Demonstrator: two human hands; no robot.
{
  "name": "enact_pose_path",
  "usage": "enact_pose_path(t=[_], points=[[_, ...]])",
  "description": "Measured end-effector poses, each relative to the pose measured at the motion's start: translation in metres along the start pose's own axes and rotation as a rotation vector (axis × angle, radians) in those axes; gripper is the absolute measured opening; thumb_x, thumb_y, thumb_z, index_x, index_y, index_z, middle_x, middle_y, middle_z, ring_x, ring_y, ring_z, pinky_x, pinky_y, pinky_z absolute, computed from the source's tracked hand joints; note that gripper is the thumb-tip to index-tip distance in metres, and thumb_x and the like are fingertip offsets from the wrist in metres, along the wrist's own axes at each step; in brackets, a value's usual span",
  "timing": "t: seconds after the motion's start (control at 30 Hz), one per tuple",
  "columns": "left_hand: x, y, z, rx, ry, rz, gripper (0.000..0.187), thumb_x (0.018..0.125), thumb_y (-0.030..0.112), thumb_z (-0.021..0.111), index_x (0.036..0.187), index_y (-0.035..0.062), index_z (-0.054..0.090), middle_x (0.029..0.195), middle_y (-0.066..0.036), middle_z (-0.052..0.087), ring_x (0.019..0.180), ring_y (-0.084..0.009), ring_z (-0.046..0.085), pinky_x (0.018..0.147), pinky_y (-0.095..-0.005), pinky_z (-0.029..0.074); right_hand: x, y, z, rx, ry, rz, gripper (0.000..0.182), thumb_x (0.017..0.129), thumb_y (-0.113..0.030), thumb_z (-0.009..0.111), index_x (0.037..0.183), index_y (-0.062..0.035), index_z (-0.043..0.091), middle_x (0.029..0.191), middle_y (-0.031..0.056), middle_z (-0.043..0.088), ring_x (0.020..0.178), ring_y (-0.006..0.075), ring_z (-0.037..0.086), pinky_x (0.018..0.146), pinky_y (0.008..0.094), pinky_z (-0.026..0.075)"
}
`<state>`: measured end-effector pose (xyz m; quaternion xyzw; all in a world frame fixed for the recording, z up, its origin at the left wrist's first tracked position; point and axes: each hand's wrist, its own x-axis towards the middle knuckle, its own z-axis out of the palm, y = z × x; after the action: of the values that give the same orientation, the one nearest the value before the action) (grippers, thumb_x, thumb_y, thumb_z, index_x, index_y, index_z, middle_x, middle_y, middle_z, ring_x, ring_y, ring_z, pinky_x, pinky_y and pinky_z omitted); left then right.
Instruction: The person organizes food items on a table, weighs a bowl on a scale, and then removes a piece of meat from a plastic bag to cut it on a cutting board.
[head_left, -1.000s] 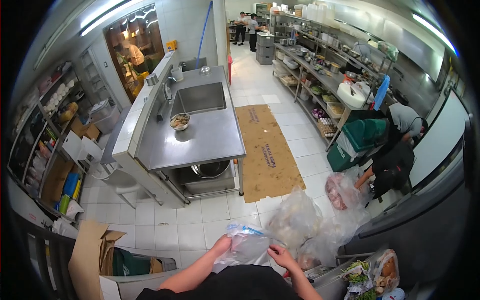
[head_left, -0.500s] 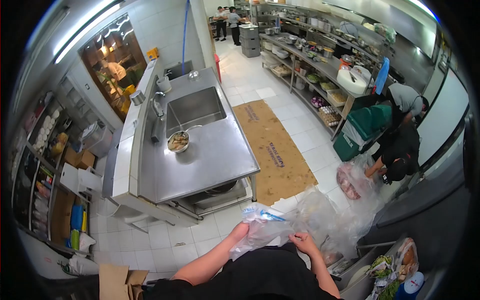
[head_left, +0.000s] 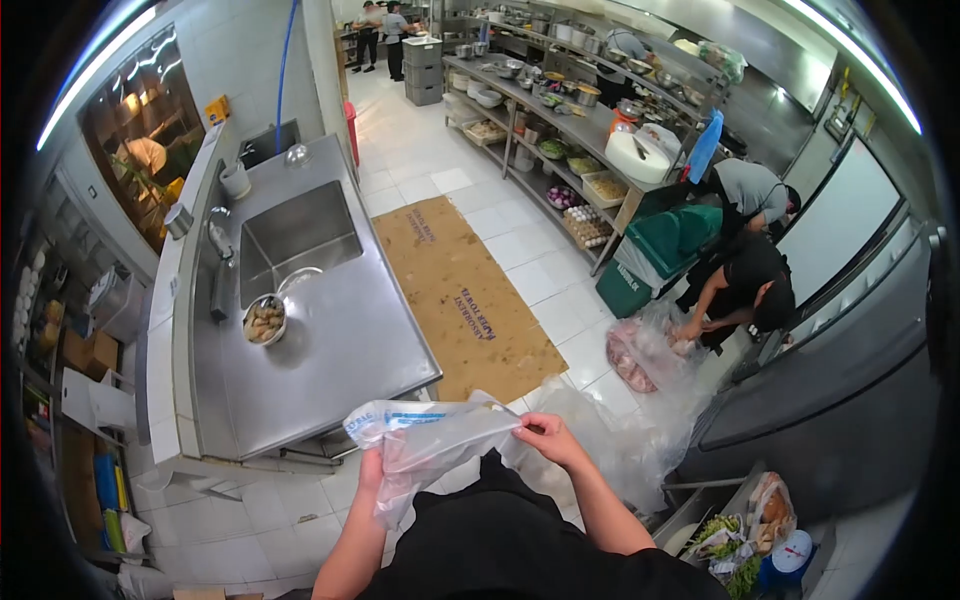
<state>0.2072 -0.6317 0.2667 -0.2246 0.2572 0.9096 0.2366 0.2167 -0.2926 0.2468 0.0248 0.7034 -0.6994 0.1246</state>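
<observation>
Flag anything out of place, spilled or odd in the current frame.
Two things: a flattened, stained cardboard sheet lies on the tiles beside the sink counter, printed like packaging, not a mat; and a clear bag of pinkish contents, possibly food, sits at floor level near the green bin. The handheld plastic bag shows no obvious tear.

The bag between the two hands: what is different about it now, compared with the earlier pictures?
The bag has been drawn out wider: the right hand has moved up and farther from the left hand, its fingers pinching one end. The view has turned rightward, so everything beyond sits farther left. Unchanged: the bowl on the counter, and the cardboard.
</observation>
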Motion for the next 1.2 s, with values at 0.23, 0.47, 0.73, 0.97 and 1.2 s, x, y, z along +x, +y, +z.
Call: enact_pose_path(t=[0.23,0.47,0.73,0.97,1.2], points=[[0.063,0.029,0.061,0.034,-0.025,0.244,0.043,0.102,0.032,0.053,0.129,-0.0014,0.057,0.119,-0.02,0.067,0.103,-0.0355,0.068,0.092,-0.0508,0.057,0.092,-0.028,-0.064,0.298,-0.296,-0.243,0.013,0.097,-0.014,0.068,0.094,-0.0012,0.07,0.1,0.003,0.07,0.084,0.0103,0.062,0.081,0.0261,0.05],[0.135,0.033,0.1,0.031,-0.029,0.194,0.037,0.102,0.026,0.054,0.128,0.0008,0.059,0.122,-0.017,0.066,0.107,-0.0335,0.067,0.095,-0.0493,0.057,0.153,-0.051,-0.14,0.462,-0.541,0.22,0.036,0.103,-0.032,0.061,0.119,-0.0007,0.066,0.11,0.0063,0.069,0.09,0.0143,0.068,0.086,0.0334,0.056],[0.197,0.038,0.133,0.016,0.04,0.181,0.039,0.101,0.03,0.056,0.128,0.0016,0.06,0.121,-0.016,0.068,0.103,-0.0315,0.069,0.084,-0.0457,0.06,0.225,-0.066,-0.15,0.06,-0.316,0.103,0.044,0.104,-0.032,0.063,0.135,-0.001,0.062,0.117,0.0019,0.067,0.108,0.0102,0.059,0.098,0.0279,0.045],[0.291,0.044,0.134,0.005,0.093,0.11,0.037,0.101,0.027,0.053,0.126,0.0011,0.062,0.114,-0.016,0.07,0.099,-0.0306,0.07,0.084,-0.0433,0.059,0.272,-0.067,-0.172,0.188,0.014,-0.056,0.02,0.099,-0.018,0.071,0.108,-0.0009,0.076,0.112,0.0037,0.072,0.103,0.0098,0.064,0.095,0.027,0.048],[0.432,0.074,0.189,0.521,0.013,0.209,0.042,0.104,0.034,0.046,0.126,0.0023,0.064,0.111,-0.01,0.071,0.097,-0.0237,0.067,0.081,-0.038,0.057,0.337,-0.067,-0.243,0.077,0.277,0.134,0.022,0.097,-0.024,0.073,0.097,-0.002,0.077,0.082,-0.0034,0.07,0.08,0.0066,0.061,0.074,0.0241,0.048]])
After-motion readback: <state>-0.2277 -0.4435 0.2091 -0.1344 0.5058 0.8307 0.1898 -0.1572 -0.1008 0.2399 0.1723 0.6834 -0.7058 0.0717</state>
